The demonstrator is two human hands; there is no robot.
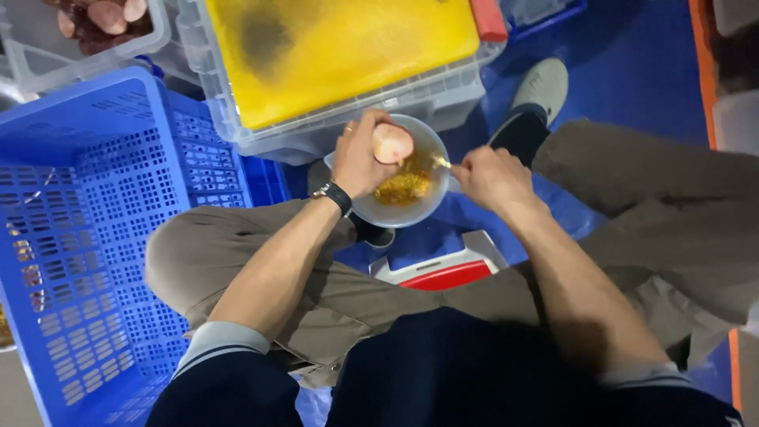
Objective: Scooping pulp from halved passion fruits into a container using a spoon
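My left hand (357,158), with a watch on the wrist and a ring, grips a round pinkish halved fruit (392,143) over a clear plastic bowl (423,207). The bowl holds yellow-orange pulp (403,187). My right hand (492,177) is closed on a small metal spoon (439,163) whose tip points at the fruit above the bowl. Both forearms reach out over my knees, which are in khaki trousers.
A blue perforated crate (87,229) stands at my left. Ahead is a clear bin with a yellow lid (340,47). A clear tub of reddish fruits (103,20) sits at the top left. A red and white stool (447,273) is under me on the blue floor.
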